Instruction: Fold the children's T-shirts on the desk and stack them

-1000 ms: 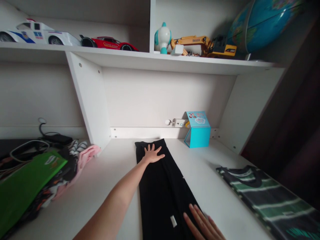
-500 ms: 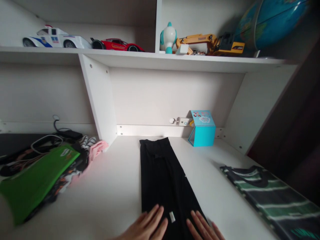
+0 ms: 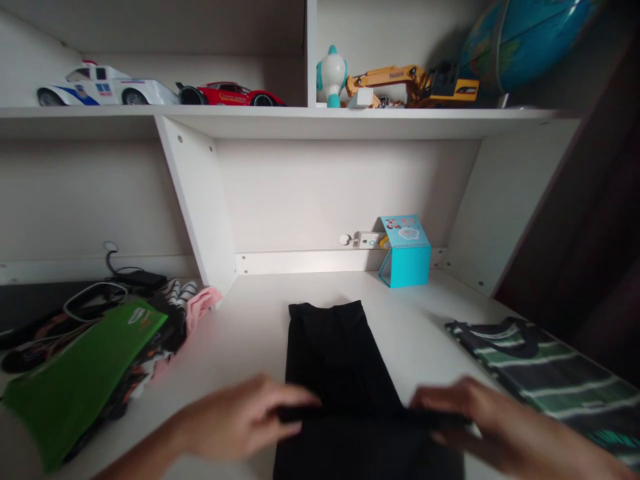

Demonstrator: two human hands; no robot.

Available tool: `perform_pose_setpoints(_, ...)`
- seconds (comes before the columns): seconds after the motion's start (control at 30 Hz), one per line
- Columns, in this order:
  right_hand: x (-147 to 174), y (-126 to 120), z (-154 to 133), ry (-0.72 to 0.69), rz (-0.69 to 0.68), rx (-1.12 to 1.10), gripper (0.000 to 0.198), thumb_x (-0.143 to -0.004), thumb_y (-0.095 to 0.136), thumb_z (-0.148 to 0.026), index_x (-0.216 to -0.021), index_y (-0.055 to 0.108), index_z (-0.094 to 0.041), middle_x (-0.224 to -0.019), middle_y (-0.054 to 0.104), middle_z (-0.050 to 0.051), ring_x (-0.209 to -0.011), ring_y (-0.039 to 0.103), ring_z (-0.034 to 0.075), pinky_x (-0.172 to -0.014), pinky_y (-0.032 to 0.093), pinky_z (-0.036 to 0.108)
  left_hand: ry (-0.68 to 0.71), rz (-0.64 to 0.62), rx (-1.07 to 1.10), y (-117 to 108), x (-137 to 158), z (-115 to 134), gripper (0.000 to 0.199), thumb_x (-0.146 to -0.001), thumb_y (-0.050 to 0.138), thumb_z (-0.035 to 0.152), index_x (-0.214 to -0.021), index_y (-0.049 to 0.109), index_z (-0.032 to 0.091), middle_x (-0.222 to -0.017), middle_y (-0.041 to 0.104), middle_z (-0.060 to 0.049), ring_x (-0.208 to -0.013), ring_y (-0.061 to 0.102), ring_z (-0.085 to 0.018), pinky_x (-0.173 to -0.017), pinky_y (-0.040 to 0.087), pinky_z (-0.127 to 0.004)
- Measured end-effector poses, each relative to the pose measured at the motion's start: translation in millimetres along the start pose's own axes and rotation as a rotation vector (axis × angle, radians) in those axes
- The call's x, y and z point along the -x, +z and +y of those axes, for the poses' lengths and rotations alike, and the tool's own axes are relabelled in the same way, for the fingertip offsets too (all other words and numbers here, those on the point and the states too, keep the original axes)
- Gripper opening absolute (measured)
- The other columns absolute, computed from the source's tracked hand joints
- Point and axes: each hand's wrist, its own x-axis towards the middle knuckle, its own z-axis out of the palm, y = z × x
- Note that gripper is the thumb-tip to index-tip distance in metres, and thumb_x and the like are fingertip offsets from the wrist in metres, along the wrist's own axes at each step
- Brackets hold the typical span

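Black cloth that looks like a pair of trousers [image 3: 335,360] lies lengthwise on the white desk, its far end flat. My left hand [image 3: 245,417] pinches the left side of a raised fold in it, thumb below and fingers above. On the right side of the same fold, my right hand [image 3: 480,413] is closed too, blurred by motion. The near part of the cloth hangs from both hands and runs out of the bottom of the head view. The white label is hidden now.
A folded striped T-shirt [image 3: 545,370] lies at the right. On the left, a green folder-like item [image 3: 85,380] rests on piled clothes and cables. A blue desk calendar [image 3: 410,265] stands at the back. Toy vehicles and a globe [image 3: 530,40] fill the shelf above.
My hands were flat on the cloth; now they grip it at both sides and lift a fold. The cloth's far end has come nearer and looks wider.
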Motion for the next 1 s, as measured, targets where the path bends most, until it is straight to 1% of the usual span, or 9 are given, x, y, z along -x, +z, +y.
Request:
perform_pose_setpoints(0.03,-27,-14,10,0.015,0.002,-0.060,0.017,-0.083,0.050,-0.032,-0.090,0.064,-0.025,-0.085,0.067,-0.001,-0.078,0.062,0.016,-0.067,0.049,0.022,-0.058,0.105,0.095,-17,-23,-14,0.037,-0.086,0.044,0.037,-0.120,0.053,0.025,-0.109,0.063,-0.003,-0.087,0.060,-0.015,-0.077,0.046,-0.024)
perform_pose_setpoints(0.1,-87,-29,35,0.128,0.016,-0.169,0.009,-0.079,0.057,-0.028,-0.082,0.060,-0.020,-0.075,0.062,-0.002,-0.071,0.058,0.014,-0.062,0.046,0.021,-0.079,0.179,0.284,-41,-72,-49,0.035,-0.080,0.052,0.036,-0.111,0.057,0.019,-0.102,0.064,-0.004,-0.087,0.059,-0.016,-0.077,0.046,-0.025)
perform_pose_setpoints(0.23,-179,-4,91,0.328,0.031,-0.164,0.015,-0.085,0.053,-0.026,-0.089,0.057,-0.013,-0.075,0.059,-0.001,-0.063,0.055,0.009,-0.056,0.047,0.023,-0.350,0.198,0.467,-49,-147,-118,0.019,-0.068,0.059,0.025,-0.083,0.060,0.013,-0.073,0.062,-0.001,-0.067,0.058,-0.013,-0.063,0.046,-0.023)
perform_pose_setpoints(0.33,-206,25,124,0.434,-0.006,-0.136,0.022,-0.086,0.053,-0.033,-0.095,0.057,-0.013,-0.086,0.060,0.001,-0.069,0.057,0.010,-0.061,0.050,0.026,-0.427,0.212,0.421,-42,-167,-148,0.014,-0.066,0.057,0.024,-0.075,0.058,0.013,-0.069,0.059,0.000,-0.061,0.056,-0.012,-0.060,0.046,-0.023)
perform_pose_setpoints(0.43,-211,35,146,0.483,0.013,-0.107,0.025,-0.086,0.053,-0.034,-0.100,0.056,-0.014,-0.094,0.060,0.002,-0.078,0.059,0.013,-0.067,0.051,0.030,-0.417,0.245,0.331,-48,-171,-162,0.016,-0.068,0.054,0.027,-0.079,0.058,0.015,-0.072,0.060,0.001,-0.065,0.058,-0.012,-0.063,0.045,-0.023)
perform_pose_setpoints(0.63,-215,51,158,0.562,0.129,-0.043,0.028,-0.086,0.054,-0.033,-0.107,0.054,-0.015,-0.106,0.057,0.005,-0.091,0.057,0.017,-0.078,0.048,0.037,-0.513,0.297,0.047,-41,-178,-178,0.027,-0.050,0.064,0.015,-0.077,0.062,0.017,-0.080,0.064,-0.003,-0.084,0.059,-0.023,-0.068,0.043,-0.027)
perform_pose_setpoints(0.77,-216,56,146,0.559,0.181,-0.071,0.027,-0.085,0.054,-0.035,-0.103,0.056,-0.014,-0.101,0.058,0.003,-0.085,0.058,0.016,-0.072,0.050,0.033,-0.500,0.276,-0.006,-31,-183,-174,0.021,-0.049,0.062,0.011,-0.070,0.063,0.016,-0.067,0.063,-0.001,-0.073,0.060,-0.022,-0.062,0.043,-0.026)
perform_pose_setpoints(0.87,-209,22,130,0.481,0.332,-0.095,0.024,-0.085,0.054,-0.033,-0.099,0.057,-0.014,-0.094,0.059,0.002,-0.078,0.058,0.013,-0.067,0.050,0.030,-0.389,0.309,0.016,-54,-181,-150,0.013,-0.056,0.059,0.012,-0.068,0.062,0.016,-0.066,0.062,0.001,-0.073,0.060,-0.019,-0.065,0.044,-0.025)
perform_pose_setpoints(1.0,-177,-46,91,0.283,0.620,-0.108,0.017,-0.081,0.055,-0.023,-0.095,0.050,-0.015,-0.084,0.058,0.002,-0.077,0.057,0.013,-0.070,0.047,0.027,-0.083,0.548,0.095,-106,-167,-97,0.020,-0.067,0.056,0.020,-0.086,0.059,0.014,-0.092,0.062,-0.003,-0.089,0.056,-0.018,-0.079,0.042,-0.026)
